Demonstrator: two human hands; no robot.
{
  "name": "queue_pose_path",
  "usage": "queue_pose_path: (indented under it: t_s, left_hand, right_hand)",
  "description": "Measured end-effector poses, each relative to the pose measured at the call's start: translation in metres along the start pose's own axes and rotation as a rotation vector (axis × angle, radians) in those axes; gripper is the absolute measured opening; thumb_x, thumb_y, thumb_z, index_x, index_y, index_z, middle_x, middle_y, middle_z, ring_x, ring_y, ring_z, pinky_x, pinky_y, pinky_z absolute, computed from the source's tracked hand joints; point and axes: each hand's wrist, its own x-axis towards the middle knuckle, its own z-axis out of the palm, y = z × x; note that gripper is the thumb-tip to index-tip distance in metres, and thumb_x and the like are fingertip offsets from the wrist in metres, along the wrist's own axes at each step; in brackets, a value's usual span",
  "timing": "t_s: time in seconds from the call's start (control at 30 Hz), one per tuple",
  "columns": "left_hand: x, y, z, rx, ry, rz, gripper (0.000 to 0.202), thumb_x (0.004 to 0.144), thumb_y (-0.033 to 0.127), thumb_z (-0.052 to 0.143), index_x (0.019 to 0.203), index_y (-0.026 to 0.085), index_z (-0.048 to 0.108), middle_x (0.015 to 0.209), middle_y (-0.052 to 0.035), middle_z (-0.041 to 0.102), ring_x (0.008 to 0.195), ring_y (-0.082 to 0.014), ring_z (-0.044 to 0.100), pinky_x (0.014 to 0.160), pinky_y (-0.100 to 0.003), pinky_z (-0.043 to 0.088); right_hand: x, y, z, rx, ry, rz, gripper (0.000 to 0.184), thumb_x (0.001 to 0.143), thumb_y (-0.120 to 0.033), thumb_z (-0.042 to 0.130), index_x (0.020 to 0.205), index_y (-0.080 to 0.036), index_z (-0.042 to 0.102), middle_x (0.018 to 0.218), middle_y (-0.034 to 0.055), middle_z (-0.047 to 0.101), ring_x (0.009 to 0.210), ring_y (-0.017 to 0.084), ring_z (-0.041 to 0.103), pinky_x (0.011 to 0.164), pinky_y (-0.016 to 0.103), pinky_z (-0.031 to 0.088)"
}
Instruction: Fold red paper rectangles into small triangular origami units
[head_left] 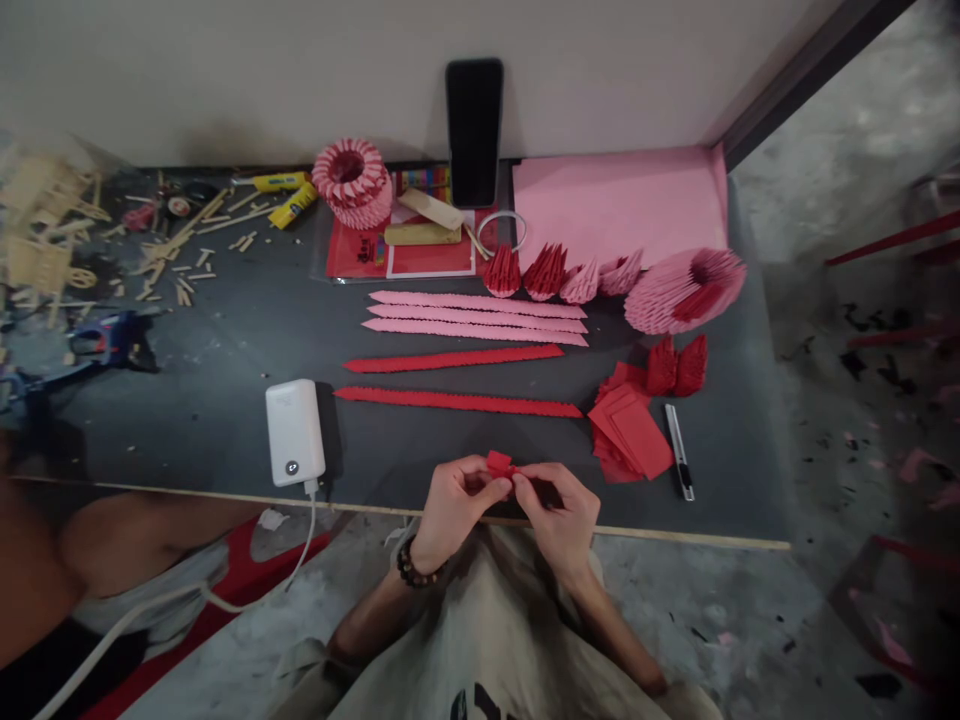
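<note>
Matt paper is seen in the red folded piece [498, 462] at the bench's [225, 340] near edge and in the red strips [457, 401], roughened by folds. The power bank [295, 430] is cased in smooth plastic; toward the far left corner, sticks [180, 238] of bare wood are seen.

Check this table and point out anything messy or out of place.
Wooden sticks lie in a jumble on the left of the table, pointing every way, unlike the neatly lined-up pink strips. Scraps also litter the floor at right.
</note>
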Motion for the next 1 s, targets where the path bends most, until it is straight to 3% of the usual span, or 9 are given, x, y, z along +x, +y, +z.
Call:
queue_pose_path:
  t_s: [0.13,0.3,0.5,0.57,0.67,0.77,0.9,1.0]
  left_hand:
    - [0.001,0.005,-0.003,-0.130,-0.036,-0.046,0.024,0.085,0.038,0.080,0.089,0.013,0.079,0.081,-0.0057,0.077,0.072,-0.0150,0.068,0.075,-0.027,0.056]
    - [-0.001,0.015,-0.009,-0.134,-0.092,-0.075,0.025,0.087,0.037,0.078,0.085,0.012,0.080,0.077,-0.0053,0.074,0.070,-0.0131,0.065,0.072,-0.024,0.052]
    - [-0.007,0.015,-0.010,-0.087,-0.115,-0.065,0.029,0.082,0.038,0.083,0.095,0.012,0.079,0.082,-0.0060,0.076,0.074,-0.0147,0.067,0.074,-0.025,0.053]
    - [-0.008,0.013,-0.010,-0.046,-0.111,-0.045,0.029,0.079,0.035,0.086,0.096,0.013,0.078,0.085,-0.0060,0.077,0.078,-0.0158,0.069,0.076,-0.025,0.054]
    - [-0.009,0.013,-0.010,0.006,-0.056,-0.002,0.026,0.080,0.033,0.085,0.094,0.014,0.075,0.088,-0.0058,0.076,0.082,-0.0166,0.070,0.079,-0.026,0.056]
    - [-0.010,0.016,-0.008,0.090,-0.002,0.039,0.027,0.080,0.032,0.084,0.095,0.015,0.071,0.090,-0.0049,0.074,0.082,-0.0163,0.070,0.079,-0.026,0.057]
    - [-0.014,0.019,-0.002,0.162,0.058,0.107,0.026,0.079,0.029,0.084,0.094,0.017,0.066,0.087,-0.0028,0.072,0.078,-0.0150,0.069,0.076,-0.025,0.056]
    - [-0.014,0.016,0.002,0.131,0.093,0.124,0.029,0.079,0.027,0.084,0.099,0.017,0.066,0.087,-0.0026,0.074,0.078,-0.0153,0.071,0.075,-0.025,0.057]
  right_hand:
    - [0.002,0.003,-0.002,0.010,-0.019,-0.183,0.017,0.088,-0.016,0.069,0.099,-0.028,0.075,0.090,0.0014,0.077,0.078,0.017,0.074,0.073,0.030,0.062]
    - [0.007,0.015,-0.013,0.013,-0.166,-0.383,0.032,0.089,-0.013,0.067,0.106,-0.038,0.078,0.093,-0.0021,0.080,0.079,0.015,0.076,0.073,0.027,0.062]
    - [0.010,0.025,-0.022,-0.035,-0.237,-0.509,0.032,0.092,-0.016,0.066,0.113,-0.039,0.077,0.099,-0.0004,0.081,0.087,0.016,0.077,0.080,0.028,0.063]
    - [0.009,0.023,-0.021,-0.013,-0.222,-0.449,0.028,0.091,-0.018,0.068,0.110,-0.036,0.077,0.096,0.0002,0.081,0.084,0.017,0.077,0.077,0.028,0.063]
    - [0.007,0.016,-0.016,0.057,-0.204,-0.243,0.018,0.089,-0.026,0.071,0.106,-0.029,0.077,0.089,0.0028,0.080,0.074,0.016,0.074,0.069,0.028,0.061]
    - [0.004,0.009,-0.011,0.117,-0.207,-0.051,0.008,0.087,-0.031,0.073,0.091,-0.025,0.076,0.078,0.0011,0.077,0.062,0.013,0.067,0.058,0.025,0.054]
    - [0.003,0.007,-0.007,0.208,-0.250,0.166,0.016,0.089,-0.036,0.070,0.079,-0.023,0.073,0.068,-0.0020,0.070,0.056,0.010,0.058,0.052,0.022,0.046]
    - [0.003,0.005,-0.005,0.248,-0.227,0.211,0.020,0.089,-0.037,0.068,0.077,-0.021,0.070,0.066,-0.0022,0.067,0.056,0.010,0.056,0.050,0.022,0.044]
